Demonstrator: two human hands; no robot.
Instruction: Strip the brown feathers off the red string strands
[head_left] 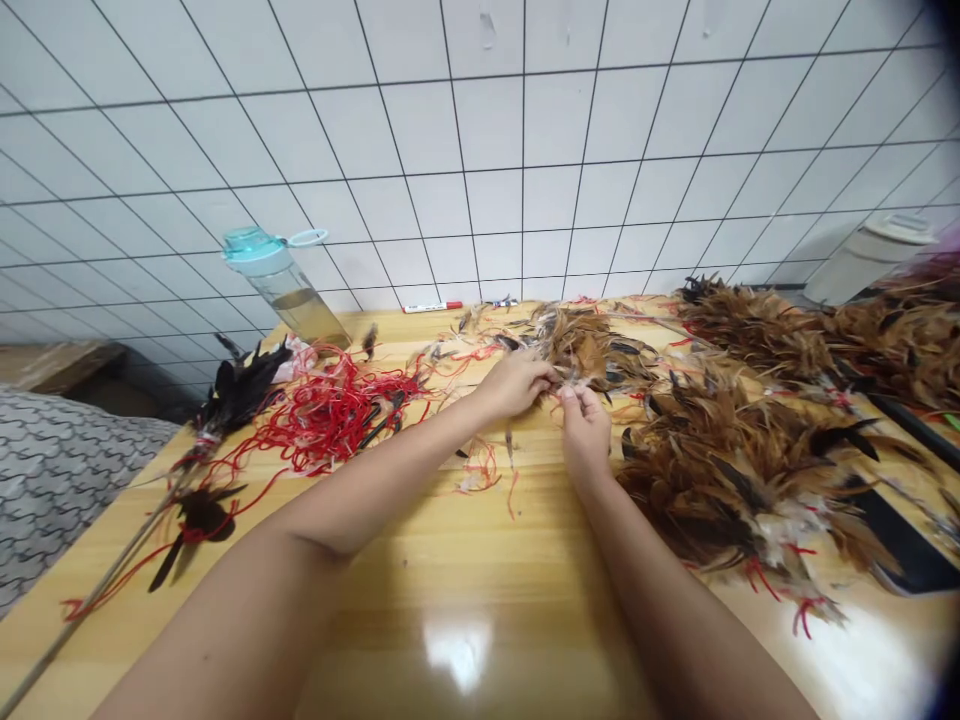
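Near the back middle of the table, my left hand (520, 382) and my right hand (586, 425) almost meet at a loose pile of brown feathers (581, 345). The fingers of my left hand are bent together at the near edge of the pile, and what they hold is hidden. My right thumb and fingers pinch the pale quill ends of some feathers. Short red threads (484, 465) and a small single feather (509, 445) lie on the wood just in front of my hands.
A red string tangle (322, 415) and a stick with black feathers (161, 510) lie left. Behind stand a teal-lidded bottle (289, 285) and a marker (433, 307) against the tiled wall. Large brown feather bunches (720, 460) and a dark flat object (904, 535) occupy the right.
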